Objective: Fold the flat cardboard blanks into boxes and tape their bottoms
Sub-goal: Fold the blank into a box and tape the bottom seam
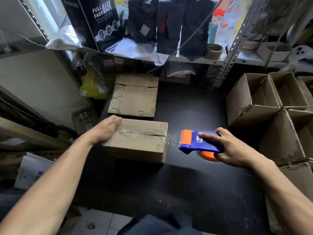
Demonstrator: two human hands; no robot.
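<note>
Black carton [101, 22] on shelf read "FULL FACE MASK". One taped box [137, 141] sat on tabletop [194, 192], left hand [105, 128] gripping its far-left corner. Right hand [227, 148] grasped one blue-orange tape dispenser [198, 141] just beside it. One flat-blank stack [134, 97] lay behind.

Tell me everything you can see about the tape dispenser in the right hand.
The tape dispenser has a blue plastic body with an orange front piece and an orange roll hub underneath. The right hand grips it from above, index finger stretched along its top. It is held level above the black table, just right of the taped cardboard box, front end facing the box. A thin clear strip of tape spans the gap between them.
</note>
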